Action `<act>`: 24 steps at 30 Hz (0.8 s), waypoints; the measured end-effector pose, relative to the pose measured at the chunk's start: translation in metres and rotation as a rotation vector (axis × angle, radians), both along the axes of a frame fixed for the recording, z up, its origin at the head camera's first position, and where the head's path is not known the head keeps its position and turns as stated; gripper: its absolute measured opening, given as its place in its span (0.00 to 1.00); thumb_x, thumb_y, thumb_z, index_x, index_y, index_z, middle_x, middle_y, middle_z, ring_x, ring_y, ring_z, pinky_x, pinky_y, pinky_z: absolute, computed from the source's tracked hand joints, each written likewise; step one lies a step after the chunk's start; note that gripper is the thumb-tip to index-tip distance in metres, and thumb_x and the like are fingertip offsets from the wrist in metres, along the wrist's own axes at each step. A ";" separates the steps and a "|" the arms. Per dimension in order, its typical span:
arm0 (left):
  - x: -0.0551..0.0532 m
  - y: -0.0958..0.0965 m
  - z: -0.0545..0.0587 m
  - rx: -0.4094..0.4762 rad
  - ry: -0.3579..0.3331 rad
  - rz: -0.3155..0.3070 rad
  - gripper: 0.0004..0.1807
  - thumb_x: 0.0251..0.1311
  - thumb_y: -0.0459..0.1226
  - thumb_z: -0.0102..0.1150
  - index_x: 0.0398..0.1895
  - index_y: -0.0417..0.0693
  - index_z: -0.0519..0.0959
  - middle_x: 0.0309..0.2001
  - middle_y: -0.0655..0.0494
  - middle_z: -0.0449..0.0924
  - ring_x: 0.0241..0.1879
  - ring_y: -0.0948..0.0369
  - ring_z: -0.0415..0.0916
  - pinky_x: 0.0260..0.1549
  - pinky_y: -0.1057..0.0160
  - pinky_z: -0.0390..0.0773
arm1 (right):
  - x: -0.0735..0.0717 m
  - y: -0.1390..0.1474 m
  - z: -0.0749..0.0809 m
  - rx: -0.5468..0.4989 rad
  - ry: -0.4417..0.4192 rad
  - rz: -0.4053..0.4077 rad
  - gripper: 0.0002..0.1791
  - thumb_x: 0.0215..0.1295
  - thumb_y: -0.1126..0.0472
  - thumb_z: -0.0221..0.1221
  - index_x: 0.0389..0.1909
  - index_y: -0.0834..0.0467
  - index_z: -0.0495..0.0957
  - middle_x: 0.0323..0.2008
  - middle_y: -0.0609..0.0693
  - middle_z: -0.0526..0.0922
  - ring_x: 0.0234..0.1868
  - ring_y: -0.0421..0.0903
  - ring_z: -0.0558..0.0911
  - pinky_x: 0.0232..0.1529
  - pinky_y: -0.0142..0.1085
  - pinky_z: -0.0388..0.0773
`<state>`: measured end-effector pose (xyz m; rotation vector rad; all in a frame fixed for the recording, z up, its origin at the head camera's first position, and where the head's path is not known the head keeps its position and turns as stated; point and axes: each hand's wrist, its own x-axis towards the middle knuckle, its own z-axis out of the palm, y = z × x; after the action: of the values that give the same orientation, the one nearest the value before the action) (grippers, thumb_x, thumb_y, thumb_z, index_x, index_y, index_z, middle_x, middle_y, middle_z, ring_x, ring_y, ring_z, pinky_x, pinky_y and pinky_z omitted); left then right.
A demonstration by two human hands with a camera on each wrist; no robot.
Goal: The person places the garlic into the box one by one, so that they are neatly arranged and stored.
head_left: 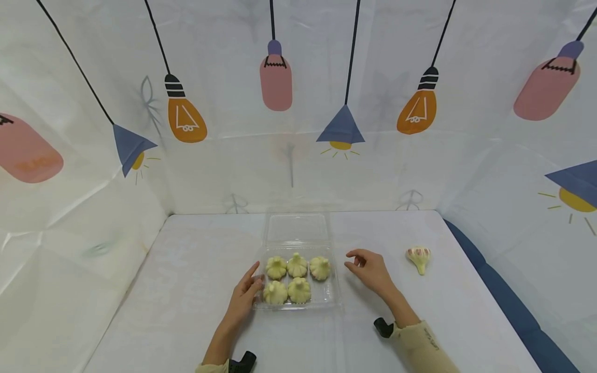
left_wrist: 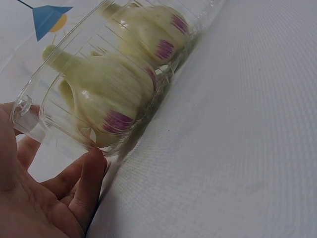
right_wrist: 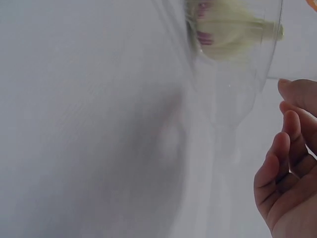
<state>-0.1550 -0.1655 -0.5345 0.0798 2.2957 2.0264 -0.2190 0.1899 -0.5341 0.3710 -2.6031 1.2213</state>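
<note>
A clear plastic clamshell box [head_left: 328, 297] lies on the table, its lid [head_left: 298, 228] folded back. Several pale garlic bulbs [head_left: 299, 290] sit in it: three in the back row, two at the left and middle of the front row. My left hand [head_left: 243, 296] rests against the box's left side. In the left wrist view, its fingertips [left_wrist: 94, 161] touch the plastic low down beside a purple-marked bulb [left_wrist: 109, 94]. Just right of the box, apart from it, my right hand [head_left: 371, 269] hovers with loosely bent fingers, holding nothing. Another garlic bulb [head_left: 420, 258] lies farther right.
The white table [head_left: 196, 259] ends at a back wall sheet [head_left: 298, 171] printed with lamps. A blue padded edge [head_left: 501, 295] runs along the table's right side. Black straps [head_left: 383, 327] sit on both wrists.
</note>
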 end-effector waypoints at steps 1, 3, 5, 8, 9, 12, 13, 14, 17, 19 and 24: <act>0.000 0.000 0.000 0.000 0.001 0.001 0.28 0.73 0.32 0.47 0.74 0.37 0.56 0.56 0.27 0.70 0.52 0.39 0.69 0.41 0.52 0.74 | 0.000 0.003 0.000 -0.002 0.004 -0.005 0.10 0.54 0.67 0.71 0.38 0.61 0.85 0.22 0.42 0.74 0.23 0.40 0.70 0.25 0.33 0.69; 0.000 0.000 0.001 -0.004 0.006 0.001 0.28 0.73 0.32 0.47 0.73 0.37 0.57 0.56 0.27 0.71 0.52 0.39 0.69 0.41 0.52 0.74 | 0.001 0.008 -0.002 0.000 0.007 -0.016 0.10 0.54 0.66 0.71 0.38 0.61 0.85 0.22 0.42 0.74 0.23 0.40 0.70 0.25 0.33 0.69; 0.000 0.000 0.000 -0.009 0.012 0.000 0.28 0.73 0.31 0.47 0.73 0.37 0.57 0.56 0.27 0.71 0.52 0.39 0.69 0.41 0.51 0.74 | 0.003 0.013 -0.002 -0.004 0.005 -0.026 0.09 0.54 0.66 0.71 0.37 0.61 0.85 0.22 0.42 0.74 0.23 0.40 0.70 0.25 0.33 0.69; -0.002 -0.001 -0.005 -0.011 0.021 -0.002 0.28 0.72 0.31 0.47 0.73 0.36 0.57 0.55 0.28 0.71 0.52 0.40 0.70 0.40 0.52 0.73 | 0.006 0.021 -0.001 -0.011 0.007 -0.036 0.09 0.55 0.66 0.70 0.37 0.61 0.84 0.22 0.43 0.74 0.23 0.40 0.70 0.25 0.32 0.69; -0.004 -0.002 -0.009 -0.007 0.023 -0.001 0.28 0.72 0.31 0.48 0.73 0.37 0.57 0.55 0.28 0.71 0.52 0.40 0.70 0.40 0.52 0.73 | 0.007 0.024 -0.001 -0.011 0.006 -0.041 0.09 0.55 0.66 0.70 0.37 0.61 0.84 0.22 0.43 0.74 0.23 0.41 0.70 0.25 0.32 0.69; -0.008 -0.004 -0.022 0.000 0.021 0.008 0.29 0.73 0.33 0.48 0.74 0.40 0.57 0.56 0.30 0.72 0.52 0.42 0.70 0.39 0.53 0.73 | 0.009 0.032 -0.002 -0.008 -0.007 -0.062 0.09 0.55 0.66 0.70 0.37 0.61 0.84 0.22 0.44 0.74 0.24 0.41 0.71 0.25 0.32 0.69; -0.009 -0.005 -0.026 -0.001 0.022 0.011 0.29 0.73 0.33 0.48 0.74 0.41 0.57 0.56 0.31 0.72 0.52 0.43 0.70 0.39 0.53 0.73 | 0.010 0.034 -0.003 -0.005 -0.014 -0.072 0.08 0.55 0.66 0.70 0.37 0.61 0.85 0.22 0.44 0.74 0.24 0.42 0.71 0.25 0.32 0.69; -0.011 -0.005 -0.030 -0.003 0.023 0.014 0.29 0.73 0.34 0.48 0.75 0.42 0.57 0.57 0.31 0.72 0.53 0.44 0.70 0.39 0.54 0.73 | 0.011 0.037 -0.004 -0.005 -0.023 -0.083 0.08 0.55 0.66 0.70 0.37 0.61 0.85 0.23 0.44 0.74 0.24 0.42 0.71 0.25 0.32 0.69; -0.012 -0.005 -0.038 -0.014 0.027 0.027 0.29 0.73 0.36 0.49 0.75 0.46 0.58 0.57 0.34 0.72 0.52 0.46 0.71 0.39 0.55 0.73 | 0.013 0.045 -0.007 -0.001 -0.055 -0.114 0.08 0.56 0.65 0.70 0.37 0.60 0.84 0.23 0.45 0.74 0.25 0.43 0.71 0.26 0.32 0.70; -0.012 -0.004 -0.039 -0.017 0.040 0.029 0.29 0.73 0.37 0.49 0.74 0.45 0.58 0.56 0.33 0.73 0.51 0.46 0.71 0.38 0.56 0.74 | 0.015 0.049 -0.010 0.000 -0.069 -0.133 0.08 0.56 0.65 0.70 0.38 0.60 0.84 0.23 0.46 0.74 0.26 0.43 0.71 0.26 0.32 0.70; -0.012 -0.004 -0.039 -0.015 0.042 0.030 0.29 0.73 0.38 0.49 0.75 0.45 0.58 0.56 0.34 0.73 0.52 0.46 0.72 0.38 0.56 0.74 | 0.019 0.061 -0.015 0.007 -0.090 -0.166 0.09 0.57 0.65 0.69 0.39 0.61 0.84 0.24 0.47 0.75 0.26 0.42 0.72 0.25 0.31 0.70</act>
<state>-0.1671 -0.1696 -0.5731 0.0881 2.3507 2.0408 -0.2005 0.2506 -0.5487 0.1003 -2.6525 1.1984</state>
